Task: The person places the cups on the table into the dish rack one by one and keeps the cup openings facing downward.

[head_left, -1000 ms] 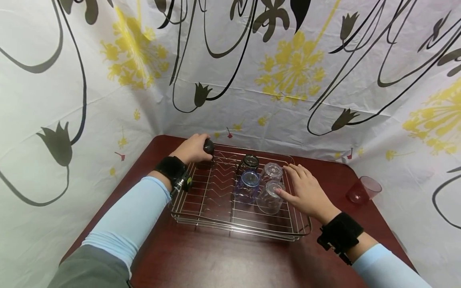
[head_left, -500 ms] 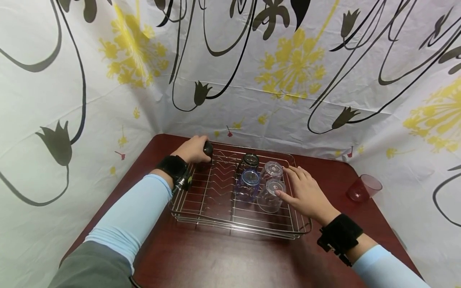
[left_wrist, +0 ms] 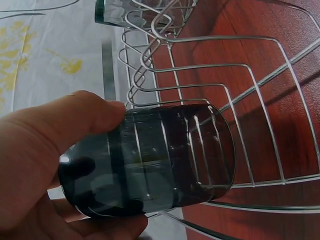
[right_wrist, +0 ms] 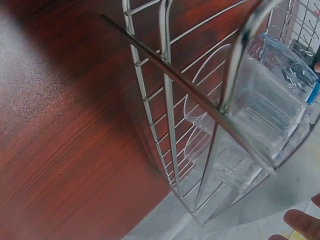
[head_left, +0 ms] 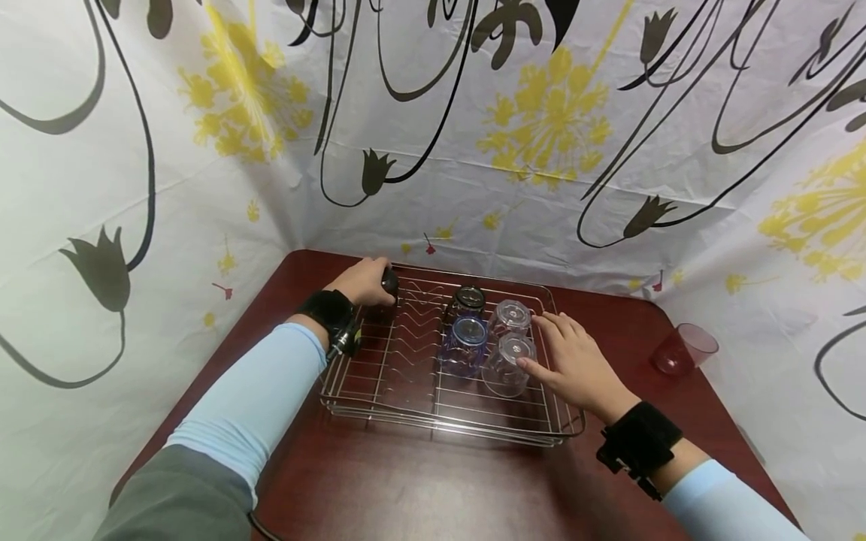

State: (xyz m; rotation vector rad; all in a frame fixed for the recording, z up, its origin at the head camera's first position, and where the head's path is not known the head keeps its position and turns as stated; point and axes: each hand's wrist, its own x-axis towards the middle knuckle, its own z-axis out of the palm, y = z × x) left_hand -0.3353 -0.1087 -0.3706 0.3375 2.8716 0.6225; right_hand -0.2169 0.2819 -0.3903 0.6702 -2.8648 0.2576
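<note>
At the back left of the wire dish rack (head_left: 467, 431), my left hand (head_left: 363, 282) grips a dark tinted glass (left_wrist: 150, 160), thumb on one side and fingers on the other. The glass is upside down, its mouth at the rack wires. My right hand (head_left: 576, 362) hovers by the rack's right side, fingers loosely extended. Its thumb appears near the front clear glass (head_left: 507, 368); whether it touches is unclear. Behind stands another clear glass (head_left: 510, 317). A blue glass (head_left: 465, 349) and a black glass (head_left: 469, 299) stand upside down to their left.
A pink glass (head_left: 685, 349) lies tilted on the dark red table (head_left: 433, 488), right of the rack. Wavy wire dividers (head_left: 411, 338) run through the rack's left half. A patterned curtain (head_left: 433, 210) encloses the back and sides.
The head view has shifted very slightly. My left hand stays at the rack's back left corner with the dark glass, and my right hand is nearly still.
</note>
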